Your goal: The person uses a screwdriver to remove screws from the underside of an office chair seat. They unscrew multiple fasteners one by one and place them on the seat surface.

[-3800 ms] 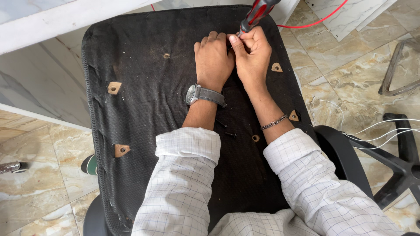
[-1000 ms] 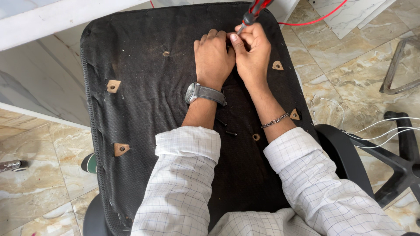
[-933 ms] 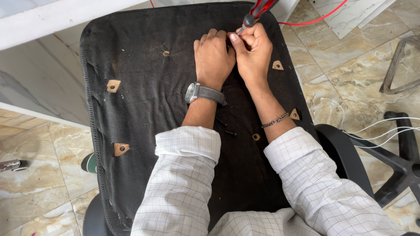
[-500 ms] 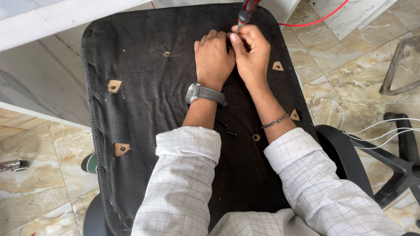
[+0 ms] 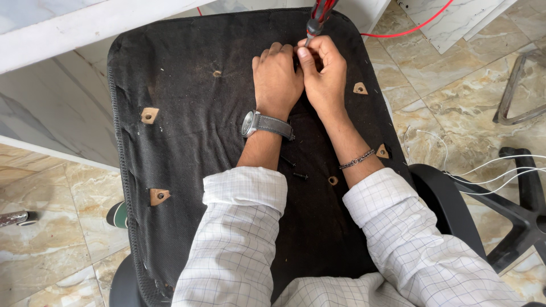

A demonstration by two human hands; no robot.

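Note:
An upturned chair seat (image 5: 187,131), covered in black fabric, lies in front of me. My right hand (image 5: 324,74) grips the shaft of a red-and-black screwdriver (image 5: 316,16), which stands nearly upright at the seat's far edge. My left hand (image 5: 277,79), with a grey-strapped watch on the wrist, lies knuckles up against the right hand, fingertips at the screwdriver's tip. What is under the fingers is hidden. Two loose black screws (image 5: 297,172) lie on the fabric between my forearms.
Small wooden patches with holes (image 5: 149,115) show through the fabric at several spots. A black chair base (image 5: 512,199) with white wires lies on the marble floor at right. A red cable (image 5: 409,28) runs at the top. A white ledge (image 5: 85,28) stands at upper left.
The screwdriver handle has swung from leaning right to nearly upright. Both hands have stayed at the same spot on the seat.

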